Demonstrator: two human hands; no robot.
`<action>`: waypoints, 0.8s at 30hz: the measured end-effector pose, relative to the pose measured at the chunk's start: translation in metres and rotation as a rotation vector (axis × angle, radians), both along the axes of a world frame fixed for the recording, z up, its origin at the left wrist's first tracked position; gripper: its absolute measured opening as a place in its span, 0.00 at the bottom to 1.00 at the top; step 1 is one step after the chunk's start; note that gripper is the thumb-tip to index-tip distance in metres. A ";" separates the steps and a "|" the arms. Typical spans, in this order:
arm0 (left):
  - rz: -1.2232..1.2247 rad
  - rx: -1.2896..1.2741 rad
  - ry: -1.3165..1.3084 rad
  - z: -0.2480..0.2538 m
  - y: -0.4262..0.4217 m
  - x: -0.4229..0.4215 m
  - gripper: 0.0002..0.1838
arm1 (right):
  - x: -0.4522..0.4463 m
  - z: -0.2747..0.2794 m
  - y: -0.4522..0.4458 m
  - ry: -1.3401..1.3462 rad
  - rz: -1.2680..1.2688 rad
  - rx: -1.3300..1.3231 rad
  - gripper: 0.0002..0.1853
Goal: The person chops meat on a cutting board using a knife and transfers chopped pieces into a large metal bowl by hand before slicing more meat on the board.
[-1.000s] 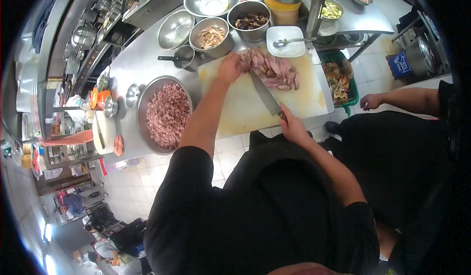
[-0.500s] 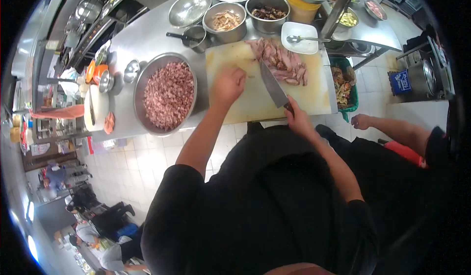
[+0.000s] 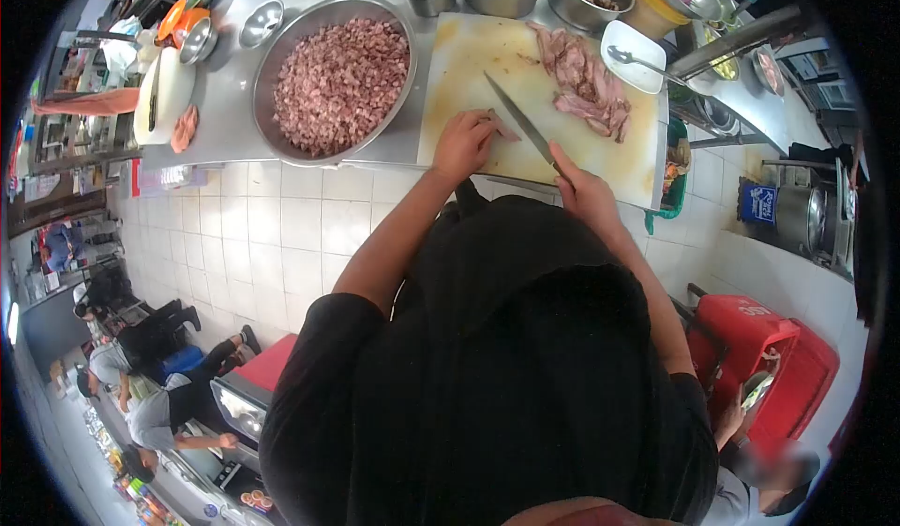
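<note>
My right hand (image 3: 589, 198) is closed around the handle of a chef's knife (image 3: 521, 118), whose long blade slants up and left above the yellow-stained cutting board (image 3: 464, 57). Near the board's front-left part, my left hand (image 3: 464, 143) pinches a small strip of meat (image 3: 506, 130), just left of the blade. A pile of meat strips (image 3: 591, 85) lies along the board's right side. Left of the board stands a large steel bowl (image 3: 263, 104) full of diced meat (image 3: 337, 85).
Behind the board are a small saucepan (image 3: 429, 5), steel pots and a yellow tub (image 3: 653, 10). A spoon (image 3: 637, 59) rests in a white dish (image 3: 626, 34). Green bin (image 3: 667, 215) stands right of the table. Red bins (image 3: 750, 329) and another person are behind on the right.
My left hand, bare before, now pinches a meat strip. The knife's blade has come away from the pile toward that hand. My view has shifted, and the nearby person's arm at right is gone.
</note>
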State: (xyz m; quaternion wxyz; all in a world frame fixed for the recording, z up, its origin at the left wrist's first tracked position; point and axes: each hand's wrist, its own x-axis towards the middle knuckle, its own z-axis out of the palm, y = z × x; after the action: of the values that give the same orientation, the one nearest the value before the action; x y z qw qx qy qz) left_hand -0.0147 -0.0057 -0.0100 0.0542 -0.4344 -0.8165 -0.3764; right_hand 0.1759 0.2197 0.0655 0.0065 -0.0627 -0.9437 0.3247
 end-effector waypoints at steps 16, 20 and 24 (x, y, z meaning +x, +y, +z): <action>0.057 -0.065 0.131 -0.008 0.012 -0.006 0.04 | -0.015 0.058 -0.017 -0.335 0.129 0.265 0.34; 0.050 -0.072 0.130 -0.012 0.010 -0.008 0.05 | -0.023 0.014 -0.020 -0.277 0.094 0.145 0.34; 0.088 -0.032 0.167 -0.012 0.015 -0.009 0.05 | -0.039 -0.005 -0.020 -0.200 0.085 0.056 0.35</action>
State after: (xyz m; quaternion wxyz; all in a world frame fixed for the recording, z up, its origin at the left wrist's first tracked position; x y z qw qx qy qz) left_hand -0.0242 0.0089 -0.0218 0.1316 -0.4287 -0.8333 -0.3233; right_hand 0.1371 0.1995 0.0606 -0.0997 -0.0545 -0.9501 0.2905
